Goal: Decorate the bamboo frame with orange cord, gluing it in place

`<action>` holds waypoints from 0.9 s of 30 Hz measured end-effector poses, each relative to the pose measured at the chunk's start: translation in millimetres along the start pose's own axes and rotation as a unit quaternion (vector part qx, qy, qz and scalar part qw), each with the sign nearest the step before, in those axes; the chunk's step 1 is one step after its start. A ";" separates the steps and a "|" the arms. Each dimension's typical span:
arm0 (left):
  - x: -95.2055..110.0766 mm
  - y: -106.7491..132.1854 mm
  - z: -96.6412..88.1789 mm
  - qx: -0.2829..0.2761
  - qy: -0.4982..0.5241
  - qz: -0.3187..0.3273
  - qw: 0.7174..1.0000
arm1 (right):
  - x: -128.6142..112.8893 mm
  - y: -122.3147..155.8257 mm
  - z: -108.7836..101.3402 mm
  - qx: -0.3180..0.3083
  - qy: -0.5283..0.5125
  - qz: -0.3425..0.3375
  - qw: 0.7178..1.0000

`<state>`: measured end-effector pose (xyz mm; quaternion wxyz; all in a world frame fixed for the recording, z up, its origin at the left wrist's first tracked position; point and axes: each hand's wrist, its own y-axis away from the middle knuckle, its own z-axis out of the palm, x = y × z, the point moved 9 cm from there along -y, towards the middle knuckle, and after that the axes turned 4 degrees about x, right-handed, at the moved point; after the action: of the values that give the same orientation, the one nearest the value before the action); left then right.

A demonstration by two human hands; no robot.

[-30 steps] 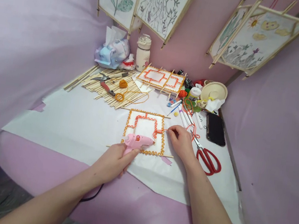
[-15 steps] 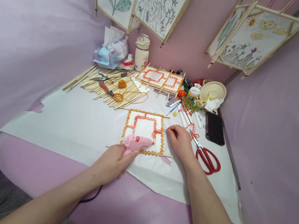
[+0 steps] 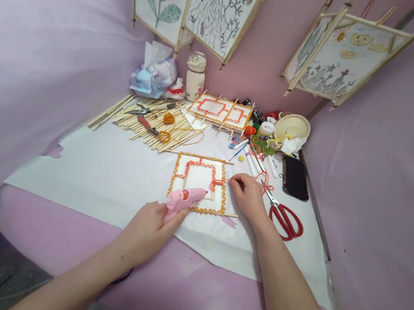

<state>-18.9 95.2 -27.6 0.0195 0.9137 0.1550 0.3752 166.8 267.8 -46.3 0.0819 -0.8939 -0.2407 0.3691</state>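
Note:
My left hand (image 3: 155,227) is wrapped round the handle of a pink hot glue gun (image 3: 187,199). Its nozzle points right, over the lower part of a square white panel (image 3: 198,179). Thin sticks edge this panel, with wavy mustard yarn round the border and a wavy orange-red yarn line forming an inner shape. At the panel's right side, my right hand (image 3: 244,191) pinches the orange-red yarn (image 3: 226,180), which runs from the inner shape to my fingertips. Red-handled scissors (image 3: 286,219) lie just right of that hand, blades partly open.
Behind lie thin sticks (image 3: 144,130), pliers (image 3: 147,124), mustard yarn (image 3: 169,118) and a finished-looking panel (image 3: 219,111). A bottle (image 3: 195,78) and tissue pack (image 3: 154,77) stand at the back. A phone (image 3: 296,177) and white markers (image 3: 250,161) lie to the right. Painted lanterns (image 3: 220,14) hang above.
The glue gun in my left hand has shifted slightly left, its nozzle tilting upward and away from the panel's right edge. My right hand keeps its pinch on the yarn, nearly still.

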 end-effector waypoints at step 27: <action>36.3 -39.0 -28.4 0.137 -0.152 0.255 0.945 | -28.4 8.3 -17.0 -0.136 -0.117 0.001 0.984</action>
<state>-24.7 140.8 11.5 -0.1790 0.9626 -0.0386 0.1996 164.4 247.2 -19.3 -0.0692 -0.8476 -0.2957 0.4351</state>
